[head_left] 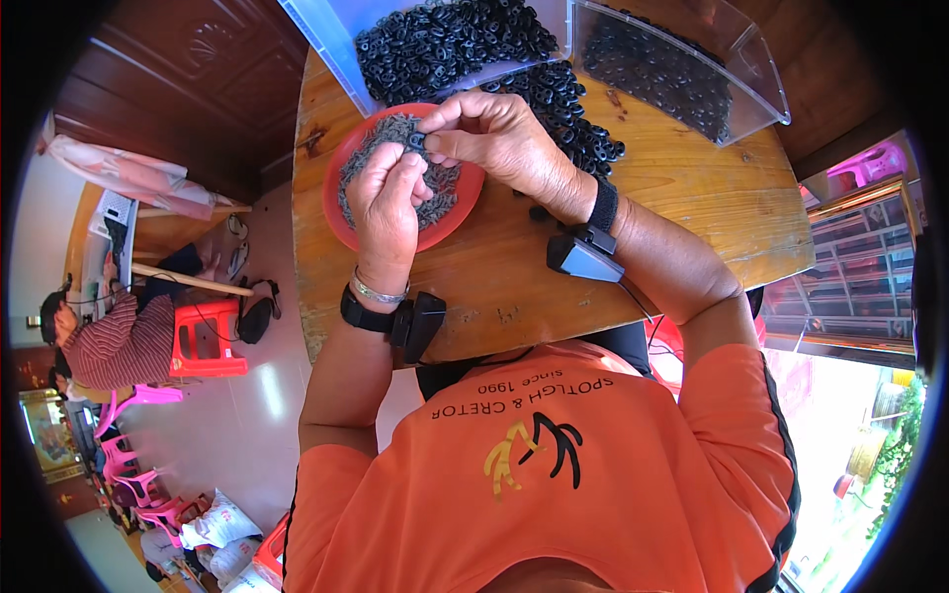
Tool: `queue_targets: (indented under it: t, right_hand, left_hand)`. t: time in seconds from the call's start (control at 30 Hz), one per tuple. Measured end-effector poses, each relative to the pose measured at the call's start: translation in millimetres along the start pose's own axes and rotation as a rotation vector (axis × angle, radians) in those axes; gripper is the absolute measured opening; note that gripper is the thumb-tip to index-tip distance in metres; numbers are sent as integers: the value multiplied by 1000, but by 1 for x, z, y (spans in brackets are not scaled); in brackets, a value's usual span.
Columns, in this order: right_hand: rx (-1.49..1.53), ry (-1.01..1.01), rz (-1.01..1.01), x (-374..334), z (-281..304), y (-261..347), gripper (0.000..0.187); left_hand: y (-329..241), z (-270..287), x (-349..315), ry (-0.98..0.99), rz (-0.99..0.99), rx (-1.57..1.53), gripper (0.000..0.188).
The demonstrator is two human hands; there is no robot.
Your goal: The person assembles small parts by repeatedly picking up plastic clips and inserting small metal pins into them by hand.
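Over a red-orange bowl (332, 193), both my hands meet at a small black ring-shaped part (416, 141). Thumb and forefinger of my right hand (509, 148) pinch it from the right. My left hand (386, 212) is closed, its fingertips pressed against the part's near left side. Small grey slivers (442, 205), too fine to name surely, fill much of the bowl. A loose pile of similar black parts (556, 99) lies on the wooden table beyond my right hand.
A clear plastic bin (336, 64) heaped with black parts stands at the back, and a second clear bin (761, 89) holds more at the right. The table's (474, 311) curved front edge is near my body. At far left a person (124, 331) sits by a red stool (205, 341).
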State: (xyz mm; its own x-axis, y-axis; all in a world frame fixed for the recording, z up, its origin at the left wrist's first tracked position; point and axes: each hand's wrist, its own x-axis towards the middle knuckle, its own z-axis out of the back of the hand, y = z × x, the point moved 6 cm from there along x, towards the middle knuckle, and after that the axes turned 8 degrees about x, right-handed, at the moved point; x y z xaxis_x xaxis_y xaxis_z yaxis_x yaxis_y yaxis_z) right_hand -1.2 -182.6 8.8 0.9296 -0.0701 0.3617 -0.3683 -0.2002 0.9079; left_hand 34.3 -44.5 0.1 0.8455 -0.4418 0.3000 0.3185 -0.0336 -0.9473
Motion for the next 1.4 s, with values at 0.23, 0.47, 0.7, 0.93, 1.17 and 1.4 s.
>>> queue_targets:
  t: [0.23, 0.47, 0.7, 0.93, 1.17, 1.4]
  right_hand:
    - [39, 34, -95, 0, -1, -3, 14]
    - [64, 41, -95, -1, -4, -10, 14]
    - [18, 57, 17, -4, -8, -5, 17]
    - [-175, 54, 74, -5, -9, -1, 21]
    - [-421, 127, 59, -3, -7, 13, 23]
    - [-615, 120, 127, -5, -12, 14, 26]
  left_hand:
    - [-3, 1, -2, -10, 4, 76, 19]
    - [2, 2, -1, 1, 34, 4, 20]
    - [1, 1, -4, -4, 83, -25, 22]
    - [9, 1, -5, 1, 197, -83, 24]
    - [7, -3, -2, 113, 275, -146, 20]
    - [13, -6, -1, 100, 225, -113, 23]
